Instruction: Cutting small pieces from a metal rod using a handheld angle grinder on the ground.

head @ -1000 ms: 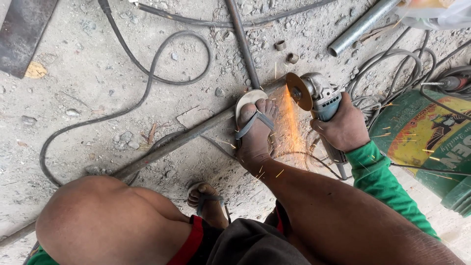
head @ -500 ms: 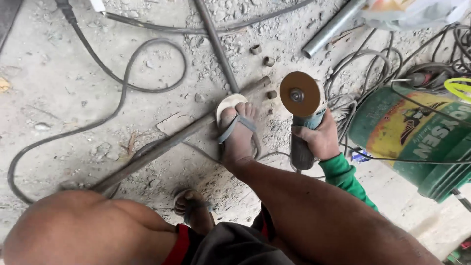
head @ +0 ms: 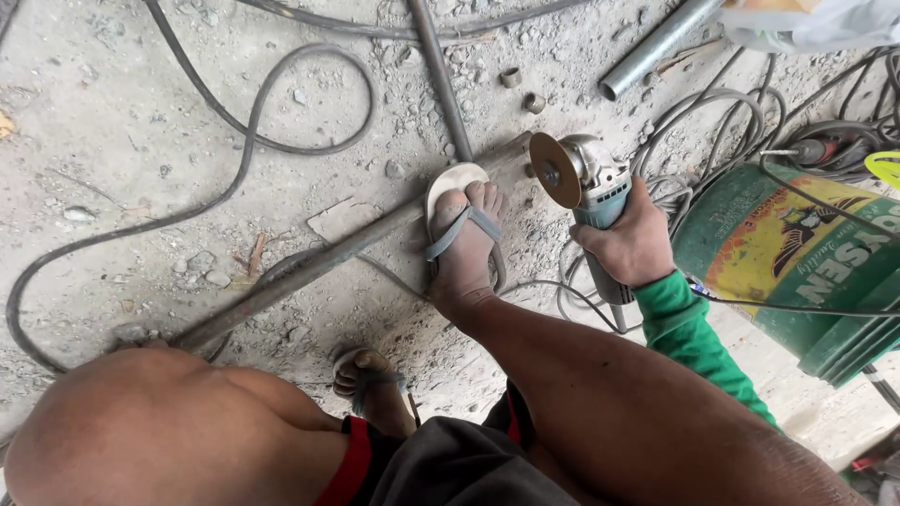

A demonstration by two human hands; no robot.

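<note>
At the far left I see a dark cable looping over the dusty concrete floor. Low in the view, my bent left knee fills the corner; my left hand is out of view, so I cannot tell how it stands. A long steel bar runs on the slant from the lower left up toward the middle, lying flat on the concrete. My right foot, in a grey sandal, presses down on that bar near its upper end. My other foot rests on the floor just below, apart from the bar.

Just right of the pinned foot, my right hand is wrapped tight around the body of an angle grinder. Its disc stands on edge just beside the bar's end, near my toes; I cannot tell whether it touches the metal. Two small pipe fittings lie above, and a grey steel pipe slants off the top edge. At the far right stands a green paint bucket among tangled grey cords.
</note>
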